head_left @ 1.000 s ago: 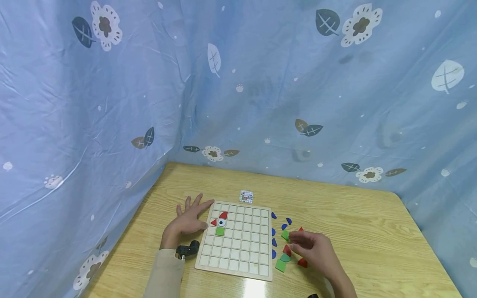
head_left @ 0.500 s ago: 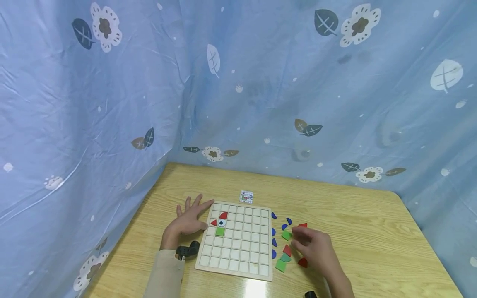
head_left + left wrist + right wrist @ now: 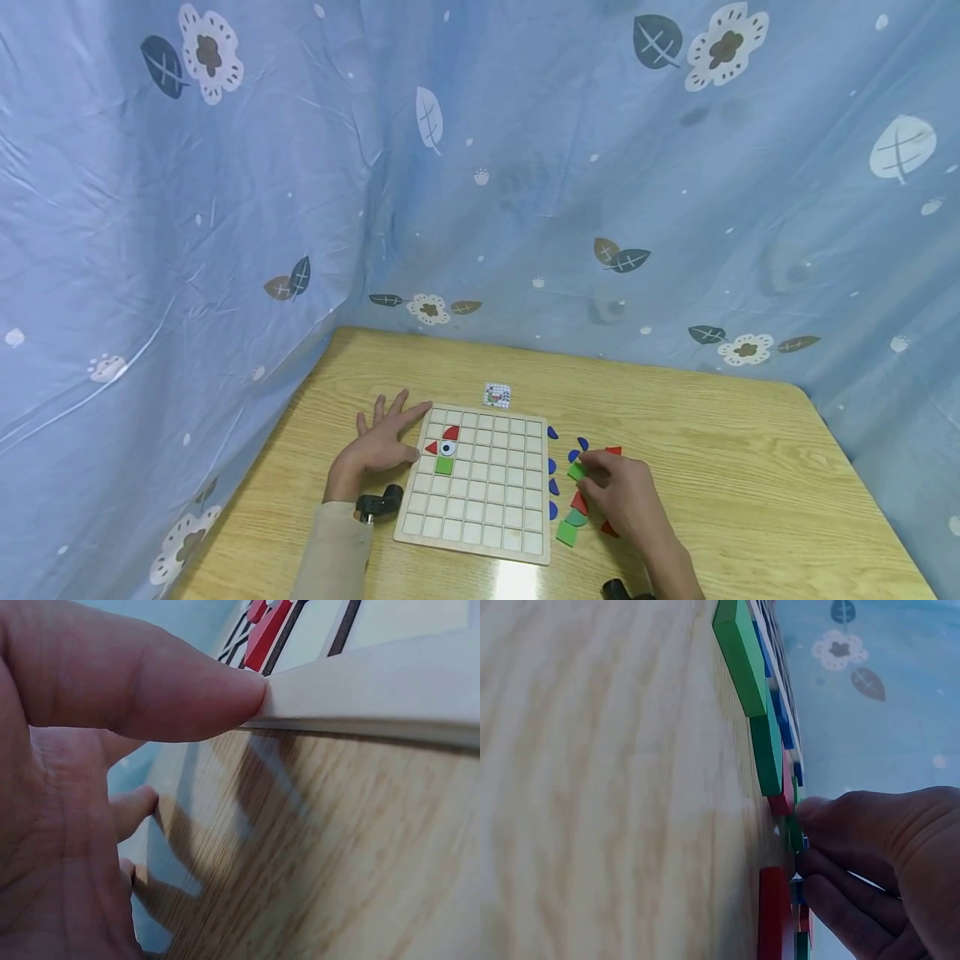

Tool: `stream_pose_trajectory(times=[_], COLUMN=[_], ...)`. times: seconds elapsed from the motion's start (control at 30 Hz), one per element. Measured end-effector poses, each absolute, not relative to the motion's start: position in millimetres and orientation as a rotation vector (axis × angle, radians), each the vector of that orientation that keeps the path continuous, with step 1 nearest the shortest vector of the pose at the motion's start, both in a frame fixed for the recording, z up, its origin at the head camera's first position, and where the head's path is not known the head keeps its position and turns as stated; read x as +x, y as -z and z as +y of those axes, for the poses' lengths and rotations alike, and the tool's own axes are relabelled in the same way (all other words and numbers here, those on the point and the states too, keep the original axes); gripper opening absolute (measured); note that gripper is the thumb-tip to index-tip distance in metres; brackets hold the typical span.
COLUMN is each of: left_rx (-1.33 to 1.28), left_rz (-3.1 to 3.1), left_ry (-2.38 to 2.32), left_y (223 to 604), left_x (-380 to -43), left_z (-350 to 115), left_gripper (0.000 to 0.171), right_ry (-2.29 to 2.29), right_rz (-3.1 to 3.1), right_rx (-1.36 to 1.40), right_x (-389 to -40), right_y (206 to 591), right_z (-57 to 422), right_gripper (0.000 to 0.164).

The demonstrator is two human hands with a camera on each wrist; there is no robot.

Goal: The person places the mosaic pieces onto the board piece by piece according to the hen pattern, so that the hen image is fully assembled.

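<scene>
A pale wooden grid board lies on the table, holding a red quarter-round tile, a red triangle, an eye tile and a green square. My left hand is spread at its left side. In the left wrist view, the thumb presses the board's edge. To the board's right, my right hand has thumb and forefinger at opposite sides of another green square tile, pinching it on the table. The right wrist view shows this tile between the fingertips.
Beside my right hand lie a red tile, a teal quarter-round, a green square and more red tiles. Several blue half-round tiles line the board's right edge. A small picture card lies behind the board.
My right hand has shifted slightly left, its thumb and forefinger coming in around the green square tile. A red tile behind that hand was moved a little right earlier. The left hand stays put.
</scene>
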State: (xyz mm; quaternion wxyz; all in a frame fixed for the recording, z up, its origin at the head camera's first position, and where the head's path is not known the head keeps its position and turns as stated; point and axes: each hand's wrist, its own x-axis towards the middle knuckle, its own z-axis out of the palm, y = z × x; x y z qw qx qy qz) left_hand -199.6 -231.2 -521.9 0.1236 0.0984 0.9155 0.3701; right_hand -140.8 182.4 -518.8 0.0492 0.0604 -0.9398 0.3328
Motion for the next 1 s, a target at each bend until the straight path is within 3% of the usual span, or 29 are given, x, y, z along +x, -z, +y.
stream_pose_trajectory(times=[0.53, 1.0], left_rx=[0.286, 0.256], left_rz=[2.668, 2.671], left_ry=[-1.118, -1.100], left_y=[522, 518], left_x=[-197, -197], left_z=[-229, -228], left_gripper=[0.091, 0.092], right_ry=[-1.016, -1.305], right_rz=[-2.807, -2.658], right_rx=[0.259, 0.398], right_x=[-142, -129], right_y=[527, 504], right_z=[186, 180], right_gripper=[0.030, 0.032])
